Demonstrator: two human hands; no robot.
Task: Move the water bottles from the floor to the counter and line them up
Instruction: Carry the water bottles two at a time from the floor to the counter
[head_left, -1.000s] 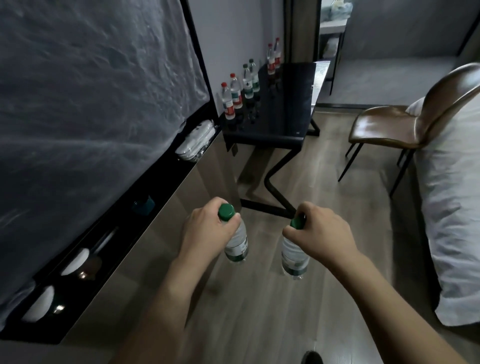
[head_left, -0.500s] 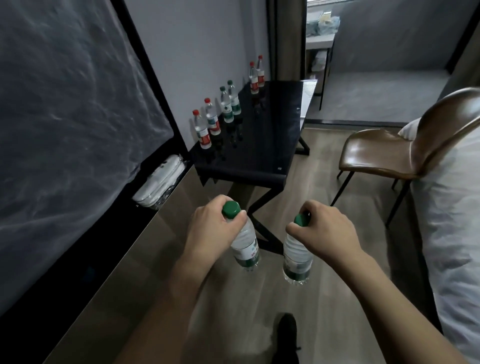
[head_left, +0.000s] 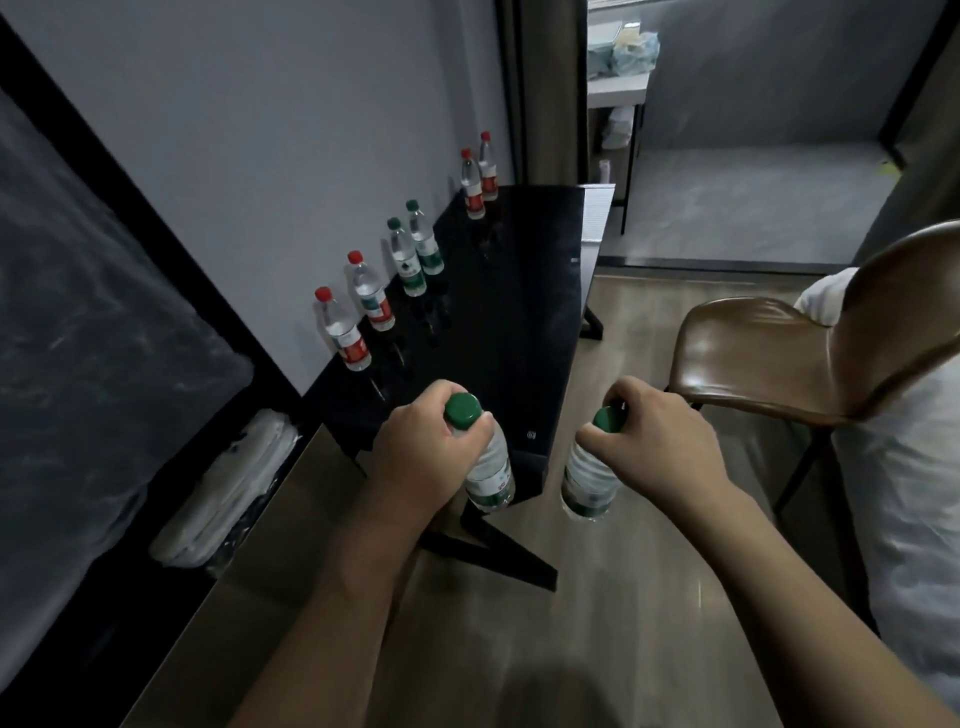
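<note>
My left hand (head_left: 426, 452) grips a green-capped water bottle (head_left: 488, 470) by its neck, held in the air just at the near edge of the black counter (head_left: 519, 291). My right hand (head_left: 660, 441) holds a second green-capped bottle (head_left: 589, 478) the same way, above the wooden floor to the right of the counter's near corner. Along the counter's wall side stand several bottles in a line: two red-capped ones nearest (head_left: 345, 332), two green-capped ones in the middle (head_left: 408, 260), two red-capped ones at the far end (head_left: 475, 184).
A brown leather chair (head_left: 779, 353) stands to the right, with white bedding (head_left: 914, 493) behind it. A low wooden cabinet (head_left: 249, 545) runs along the left under a plastic-covered screen (head_left: 104, 338). A wrapped white bundle (head_left: 228, 488) lies on it.
I have moved closer to the counter with both bottles in hand; the counter and lined-up bottles now appear larger and nearer, and the left bottle has reached the counter's near edge.
</note>
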